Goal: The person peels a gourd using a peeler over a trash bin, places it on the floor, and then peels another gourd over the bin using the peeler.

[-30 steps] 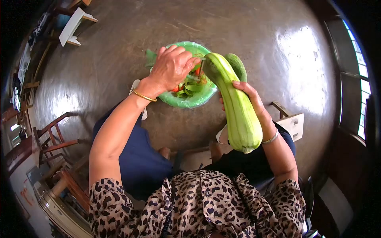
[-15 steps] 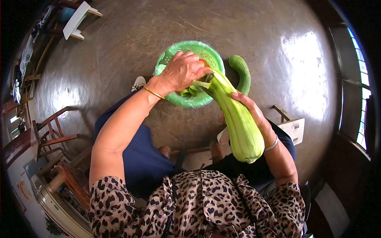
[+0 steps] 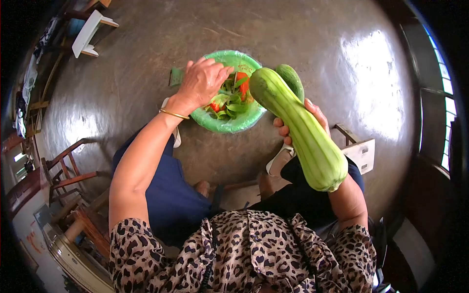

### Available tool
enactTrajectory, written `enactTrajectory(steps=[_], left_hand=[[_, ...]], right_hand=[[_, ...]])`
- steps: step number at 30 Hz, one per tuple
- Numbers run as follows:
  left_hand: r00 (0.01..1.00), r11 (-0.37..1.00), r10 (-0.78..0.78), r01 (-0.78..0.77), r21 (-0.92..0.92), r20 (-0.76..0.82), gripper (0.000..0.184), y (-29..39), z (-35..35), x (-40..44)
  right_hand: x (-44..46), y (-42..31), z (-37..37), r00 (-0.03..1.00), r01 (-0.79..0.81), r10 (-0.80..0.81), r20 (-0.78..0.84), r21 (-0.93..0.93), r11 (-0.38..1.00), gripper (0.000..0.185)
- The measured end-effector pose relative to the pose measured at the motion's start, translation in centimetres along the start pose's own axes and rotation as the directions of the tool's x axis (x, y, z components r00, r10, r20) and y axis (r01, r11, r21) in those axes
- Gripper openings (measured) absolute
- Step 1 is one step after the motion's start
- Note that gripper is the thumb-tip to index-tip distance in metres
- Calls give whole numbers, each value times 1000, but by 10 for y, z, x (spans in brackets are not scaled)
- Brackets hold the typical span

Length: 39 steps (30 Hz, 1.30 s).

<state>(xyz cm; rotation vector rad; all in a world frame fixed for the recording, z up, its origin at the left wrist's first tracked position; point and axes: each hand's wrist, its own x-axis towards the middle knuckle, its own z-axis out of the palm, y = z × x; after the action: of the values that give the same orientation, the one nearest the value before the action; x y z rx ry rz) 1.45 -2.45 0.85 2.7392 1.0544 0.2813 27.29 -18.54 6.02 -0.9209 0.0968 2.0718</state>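
- Head view: the left hand (image 3: 202,82), fingers curled, hovers over a plastic-lined green basin (image 3: 229,128) at 12 o'clock; whether it grips anything cannot be told.
- The right hand (image 3: 318,116) grips a striped squash (image 3: 312,141), toward the basin's 4 o'clock.
- Green scraps (image 3: 235,107) and red pieces (image 3: 242,83) fill the basin.
- A darker gourd (image 3: 291,79) lies at its 3 o'clock.

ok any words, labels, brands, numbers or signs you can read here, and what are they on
None can be read.
Red marks on the pale surface, lower left: too blurred to tell if writing.
The large squash and green basin show no lettering.
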Motion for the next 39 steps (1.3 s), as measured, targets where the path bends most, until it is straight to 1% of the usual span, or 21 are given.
enactTrajectory(steps=[3, 6, 10, 12, 14, 15, 17, 18, 20, 21, 22, 24, 25, 28, 29, 31, 33, 36, 37, 38, 39], left_hand=[[969, 963, 157, -193, -187, -190, 40, 30, -23, 10], [947, 911, 256, -303, -280, -192, 41, 67, -37, 10], [888, 901, 295, -381, -206, -352, 38, 53, -19, 13], [965, 952, 207, -236, -195, -158, 34, 28, -22, 12], [966, 970, 185, -209, -121, -178, 26, 9, -13, 4], [981, 981, 169, -177, -82, -93, 20, 0, -11, -1], [995, 993, 94, -92, -71, 26, 9, -11, -5, -7], [995, 993, 97, -95, -73, 29, 9, -14, 0, -10], [998, 993, 49, -44, -108, 39, 14, -11, -1, -8], [994, 991, 77, -67, -120, 83, 15, -8, -2, -7], [993, 990, 86, -76, -121, 82, 15, -5, -3, -9], [985, 986, 121, -106, -130, 120, 16, -3, -3, -14], [978, 989, 79, -53, -136, 195, 19, -8, -1, -13], [991, 995, -28, 40, -93, 128, 8, -12, 10, -8], [991, 995, -28, 41, -95, 134, 8, -12, 10, -11], [996, 1000, 18, -15, -25, 89, 16, -15, 2, -12], [997, 999, 45, -46, 12, 57, 23, -16, -1, -11], [974, 958, 68, -4, -286, 216, 25, -17, 7, -9], [927, 967, 28, 69, -245, 373, 25, -10, 1, -2], [926, 966, 22, 77, -245, 378, 25, -5, 0, -1], [891, 959, -73, 187, -215, 448, 26, -1, 0, -3]], right_hand=[[-1, 6, 11, 999, 14, -16, -33, -48, 999, 59], [13, 12, 7, 997, -38, 32, -64, -94, 995, 61], [12, 19, 15, 993, -87, 78, -86, -106, 991, 66], [7, 15, 18, 991, -118, 109, -83, -111, 987, 66], [1, 14, 17, 986, -100, 76, -150, -157, 983, 68], [-2, 15, 15, 986, -98, 74, -151, -161, 982, 68], [-5, 15, 8, 994, -19, 40, 104, -194, 981, 62], [-7, 15, 9, 994, -19, 39, 102, -190, 982, 62], [-9, 13, 19, 987, 81, -69, 148, -73, 994, 65], [-9, 12, 24, 990, 64, -74, 120, 80, 995, 67], [-8, 12, 25, 990, 73, -82, 118, 83, 994, 67], [-4, 13, 22, 990, 138, -139, -34, -29, 990, 65], [4, 6, 11, 987, 135, -114, 113, -207, 969, 61], [3, 9, 3, 996, 61, -51, 76, -137, 989, 58], [1, 8, 6, 983, 92, -75, 165, -93, 991, 58], [-4, 1, 18, 954, 116, -88, 287, -81, 990, 62], [-4, -4, 24, 962, 157, -116, 248, -152, 976, 63], [-3, 1, 28, 978, 196, -157, 136, -355, 914, 69], [2, 2, 18, 982, 129, -82, 170, -292, 948, 70], [6, 3, 7, 978, 52, -3, 210, -230, 972, 72], [11, 3, -1, 958, 15, 13, 287, -95, 995, 72]])
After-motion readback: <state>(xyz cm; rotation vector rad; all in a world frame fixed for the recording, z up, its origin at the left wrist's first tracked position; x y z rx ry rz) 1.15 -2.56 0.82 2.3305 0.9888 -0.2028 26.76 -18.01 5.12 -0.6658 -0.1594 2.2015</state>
